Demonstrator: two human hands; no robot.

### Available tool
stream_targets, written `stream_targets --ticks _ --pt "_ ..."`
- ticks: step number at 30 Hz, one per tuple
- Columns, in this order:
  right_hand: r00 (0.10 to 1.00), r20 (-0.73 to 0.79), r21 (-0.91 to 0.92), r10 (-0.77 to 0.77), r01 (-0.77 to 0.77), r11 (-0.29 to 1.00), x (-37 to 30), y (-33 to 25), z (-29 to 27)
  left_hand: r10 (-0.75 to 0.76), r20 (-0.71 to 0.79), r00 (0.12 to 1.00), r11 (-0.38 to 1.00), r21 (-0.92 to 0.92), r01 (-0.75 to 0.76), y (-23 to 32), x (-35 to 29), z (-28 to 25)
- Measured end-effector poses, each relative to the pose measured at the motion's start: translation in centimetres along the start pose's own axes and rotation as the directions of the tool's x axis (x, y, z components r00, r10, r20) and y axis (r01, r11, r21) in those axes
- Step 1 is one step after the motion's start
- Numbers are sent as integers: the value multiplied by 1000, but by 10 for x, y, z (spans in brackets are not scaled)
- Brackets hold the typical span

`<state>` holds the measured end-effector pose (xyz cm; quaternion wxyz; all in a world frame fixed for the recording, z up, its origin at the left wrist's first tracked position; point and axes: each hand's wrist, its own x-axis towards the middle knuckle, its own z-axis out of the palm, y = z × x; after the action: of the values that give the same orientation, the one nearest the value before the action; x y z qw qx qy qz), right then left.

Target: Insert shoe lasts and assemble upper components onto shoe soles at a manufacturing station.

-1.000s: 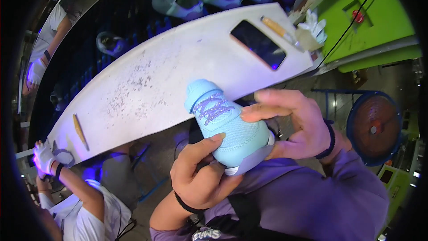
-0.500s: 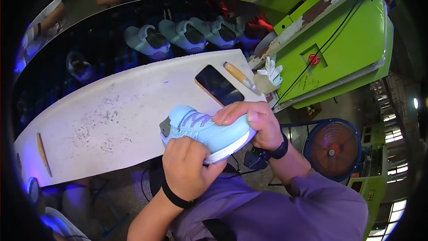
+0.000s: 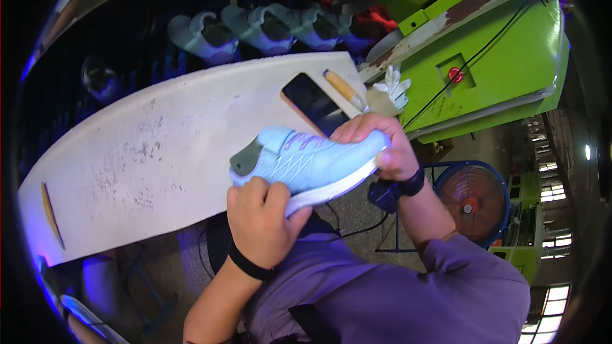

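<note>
Between my hands is a light blue sneaker (image 3: 312,160) with purple laces and a white sole, tilted, its toe up to the right. A dark grey last fills its opening. My left hand (image 3: 262,216) is closed round the heel and the near side of the sole. Around the toe my right hand (image 3: 382,143) is closed, fingers on top and thumb at the front edge of the sole. The shoe hangs over the near edge of the white board (image 3: 185,146).
A phone (image 3: 313,103) and a wooden-handled brush (image 3: 344,88) lie on the board's right part, a thin wooden stick (image 3: 52,215) on its left. White gloves (image 3: 392,89) sit beside a green machine (image 3: 491,76). More shoes (image 3: 264,30) stand on the dark conveyor behind. A fan (image 3: 470,204) stands right.
The sneaker has turned a little, with more of the last in its opening showing. My right hand has moved up and right with the toe. The view has shifted slightly.
</note>
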<state>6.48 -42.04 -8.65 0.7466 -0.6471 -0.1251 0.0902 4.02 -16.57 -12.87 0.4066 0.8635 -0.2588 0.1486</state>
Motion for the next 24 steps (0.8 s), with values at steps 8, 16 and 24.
stream_targets --ticks 8,16,24 --pt "952 -251 -728 178 -307 613 -3 -41 14 36 44 998 989 141 -42 -4 15 18" --pt "980 -179 -911 -90 -130 392 -5 -16 19 2 115 993 976 215 -27 6 19 16" --pt "895 79 647 -439 289 706 32 -45 94 259 -186 948 965 101 -244 21 12 -71"
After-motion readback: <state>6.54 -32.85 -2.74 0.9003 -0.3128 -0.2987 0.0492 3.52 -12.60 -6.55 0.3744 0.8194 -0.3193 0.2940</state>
